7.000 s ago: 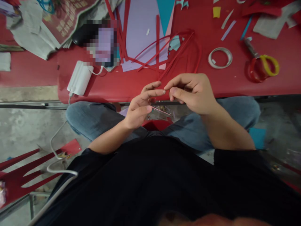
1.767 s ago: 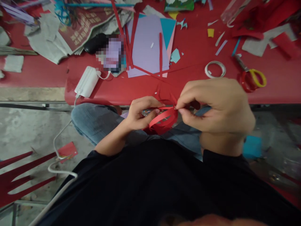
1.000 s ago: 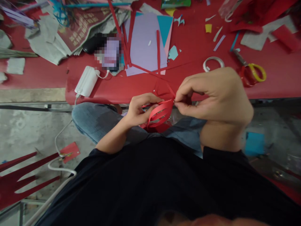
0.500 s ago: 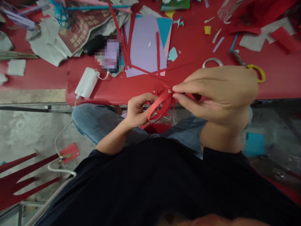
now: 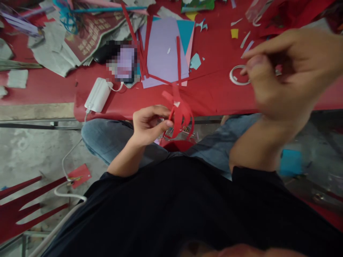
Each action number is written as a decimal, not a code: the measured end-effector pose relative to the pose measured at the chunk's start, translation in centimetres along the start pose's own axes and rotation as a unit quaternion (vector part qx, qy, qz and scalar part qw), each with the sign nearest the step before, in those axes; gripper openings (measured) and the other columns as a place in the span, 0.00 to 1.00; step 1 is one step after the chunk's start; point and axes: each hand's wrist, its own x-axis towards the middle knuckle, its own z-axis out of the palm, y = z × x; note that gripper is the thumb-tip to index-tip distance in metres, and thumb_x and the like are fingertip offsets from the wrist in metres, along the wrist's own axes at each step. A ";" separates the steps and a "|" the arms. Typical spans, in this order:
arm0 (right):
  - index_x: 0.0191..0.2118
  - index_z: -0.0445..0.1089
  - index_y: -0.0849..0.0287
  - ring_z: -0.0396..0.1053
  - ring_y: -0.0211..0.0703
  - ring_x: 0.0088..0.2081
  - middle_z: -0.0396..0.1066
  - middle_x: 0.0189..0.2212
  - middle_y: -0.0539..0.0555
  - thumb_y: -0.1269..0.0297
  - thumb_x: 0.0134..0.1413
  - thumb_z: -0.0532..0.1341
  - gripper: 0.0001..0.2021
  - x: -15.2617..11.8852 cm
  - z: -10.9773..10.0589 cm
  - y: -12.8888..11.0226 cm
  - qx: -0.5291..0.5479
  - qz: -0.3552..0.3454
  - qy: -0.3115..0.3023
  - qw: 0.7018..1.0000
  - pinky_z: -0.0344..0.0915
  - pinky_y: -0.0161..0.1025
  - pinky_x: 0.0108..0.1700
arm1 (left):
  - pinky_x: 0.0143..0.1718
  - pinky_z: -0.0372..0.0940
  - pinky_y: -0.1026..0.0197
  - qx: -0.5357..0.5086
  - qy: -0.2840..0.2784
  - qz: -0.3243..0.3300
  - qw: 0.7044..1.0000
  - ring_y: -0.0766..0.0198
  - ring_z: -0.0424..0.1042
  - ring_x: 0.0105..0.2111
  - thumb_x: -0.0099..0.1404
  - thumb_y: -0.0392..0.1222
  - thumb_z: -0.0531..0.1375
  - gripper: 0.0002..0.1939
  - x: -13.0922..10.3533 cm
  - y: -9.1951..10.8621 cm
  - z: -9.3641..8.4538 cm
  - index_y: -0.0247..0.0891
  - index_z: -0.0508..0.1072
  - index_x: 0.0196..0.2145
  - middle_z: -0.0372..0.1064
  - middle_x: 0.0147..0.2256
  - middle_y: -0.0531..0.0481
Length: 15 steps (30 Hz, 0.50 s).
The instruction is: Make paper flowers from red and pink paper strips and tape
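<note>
My left hand [image 5: 150, 123] pinches a bundle of looped red paper strips [image 5: 179, 116] between thumb and fingers, over my lap at the table's front edge. A small whitish patch shows near the top of the loops. Away to the right, my right hand [image 5: 286, 71] hangs above the table with thumb and forefinger apart, holding nothing that I can see. Its fingertips are beside a white tape roll [image 5: 232, 75]; whether they touch it I cannot tell. The yellow-handled scissors are hidden behind this hand.
Purple paper sheets [image 5: 163, 53] with red strips lie on the red table [image 5: 214, 43]. Left of them are a white power bank [image 5: 98, 94] with a cable and a dark object [image 5: 105, 51]. Paper scraps and newspaper [image 5: 88, 35] litter the back. A red container [image 5: 178, 145] sits between my knees.
My right hand has let go of the red paper loops and moved right and away, over to the tape roll. My left hand has shifted slightly left, still holding the loops.
</note>
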 end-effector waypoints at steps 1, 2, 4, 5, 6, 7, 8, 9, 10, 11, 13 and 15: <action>0.51 0.85 0.47 0.74 0.52 0.36 0.85 0.40 0.58 0.50 0.78 0.63 0.14 0.1 -0.1 1.1 -0.025 0.022 0.067 0.997 0.68 0.52 0.41 | 0.38 0.82 0.58 -0.007 0.007 -0.002 1.000 0.59 0.87 0.37 0.63 0.50 0.81 0.16 -0.1 0.3 -0.5 0.47 0.88 0.46 0.87 0.39 0.48; 0.52 0.85 0.47 0.74 0.51 0.37 0.86 0.41 0.57 0.49 0.78 0.63 0.14 0.1 0.0 2.2 -0.039 0.033 0.063 0.997 0.69 0.51 0.41 | 0.37 0.82 0.58 -0.012 0.015 -0.004 1.000 0.58 0.86 0.35 0.62 0.51 0.82 0.16 -0.1 0.5 -0.9 0.47 0.88 0.45 0.86 0.38 0.48; 0.52 0.85 0.48 0.74 0.47 0.36 0.86 0.40 0.56 0.50 0.77 0.65 0.13 0.1 0.7 4.4 -0.055 0.046 0.032 0.997 0.70 0.47 0.39 | 0.34 0.82 0.57 -0.012 0.040 -0.014 0.999 0.58 0.86 0.33 0.61 0.53 0.82 0.16 -0.1 0.9 -1.5 0.46 0.88 0.42 0.85 0.34 0.49; 0.51 0.85 0.50 0.74 0.44 0.35 0.86 0.38 0.56 0.52 0.76 0.67 0.12 0.1 1.3 5.5 -0.060 0.054 0.010 0.997 0.69 0.44 0.38 | 0.34 0.82 0.57 -0.011 0.055 -0.021 0.998 0.58 0.85 0.31 0.61 0.54 0.82 0.16 -0.1 1.0 -1.6 0.45 0.87 0.40 0.83 0.32 0.50; 0.49 0.85 0.52 0.73 0.41 0.34 0.85 0.37 0.54 0.52 0.74 0.69 0.11 0.1 2.0 6.5 -0.067 0.068 -0.004 0.995 0.68 0.42 0.38 | 0.33 0.83 0.57 -0.015 0.069 -0.027 0.997 0.59 0.84 0.30 0.61 0.56 0.82 0.17 0.0 1.1 -1.6 0.44 0.86 0.37 0.82 0.29 0.51; 0.49 0.84 0.52 0.73 0.40 0.34 0.85 0.36 0.53 0.52 0.72 0.71 0.10 0.2 2.7 7.3 -0.080 0.079 -0.028 0.993 0.69 0.40 0.38 | 0.34 0.83 0.57 -0.027 0.079 -0.030 0.996 0.60 0.83 0.28 0.61 0.57 0.81 0.17 0.1 1.0 -1.4 0.44 0.85 0.36 0.80 0.28 0.52; 0.49 0.84 0.52 0.74 0.39 0.35 0.85 0.36 0.52 0.52 0.71 0.71 0.10 0.2 3.5 8.0 -0.092 0.087 -0.063 0.990 0.69 0.40 0.39 | 0.34 0.83 0.58 -0.047 0.083 -0.032 0.995 0.62 0.82 0.25 0.63 0.57 0.81 0.18 0.1 0.9 -1.2 0.43 0.84 0.35 0.78 0.27 0.53; 0.50 0.84 0.52 0.76 0.40 0.36 0.86 0.38 0.52 0.53 0.70 0.72 0.11 0.3 4.3 8.4 -0.102 0.097 -0.107 0.984 0.70 0.40 0.40 | 0.33 0.83 0.59 -0.073 0.080 -0.033 0.994 0.64 0.80 0.23 0.64 0.57 0.80 0.18 0.2 0.8 -0.8 0.42 0.83 0.34 0.77 0.26 0.53; 0.53 0.83 0.52 0.78 0.43 0.39 0.86 0.41 0.53 0.55 0.70 0.72 0.12 0.4 5.1 8.8 -0.111 0.108 -0.159 0.975 0.72 0.41 0.42 | 0.32 0.82 0.60 -0.102 0.069 -0.036 0.992 0.66 0.78 0.21 0.65 0.56 0.79 0.18 0.2 0.6 -0.5 0.41 0.83 0.34 0.77 0.25 0.54; 0.55 0.83 0.52 0.79 0.46 0.41 0.87 0.44 0.55 0.57 0.69 0.71 0.14 0.4 6.0 9.0 -0.119 0.119 -0.207 0.964 0.74 0.44 0.45 | 0.30 0.80 0.62 -0.130 0.056 -0.044 0.989 0.67 0.77 0.21 0.67 0.55 0.78 0.18 0.1 0.4 -0.1 0.40 0.82 0.34 0.76 0.25 0.53; 0.60 0.83 0.52 0.81 0.53 0.46 0.86 0.50 0.58 0.62 0.66 0.70 0.18 0.5 7.6 9.3 -0.140 0.140 -0.276 0.940 0.76 0.50 0.50 | 0.25 0.74 0.66 -0.172 0.035 -0.076 0.982 0.68 0.76 0.20 0.70 0.53 0.76 0.16 -0.2 0.1 0.7 0.38 0.82 0.35 0.77 0.25 0.52; 0.62 0.82 0.51 0.81 0.59 0.52 0.84 0.56 0.60 0.66 0.66 0.67 0.21 0.4 9.0 9.6 -0.162 0.139 -0.308 0.927 0.77 0.55 0.55 | 0.21 0.69 0.68 -0.200 0.031 -0.105 0.974 0.68 0.75 0.20 0.70 0.51 0.76 0.13 -0.6 -0.1 1.3 0.39 0.83 0.37 0.79 0.26 0.51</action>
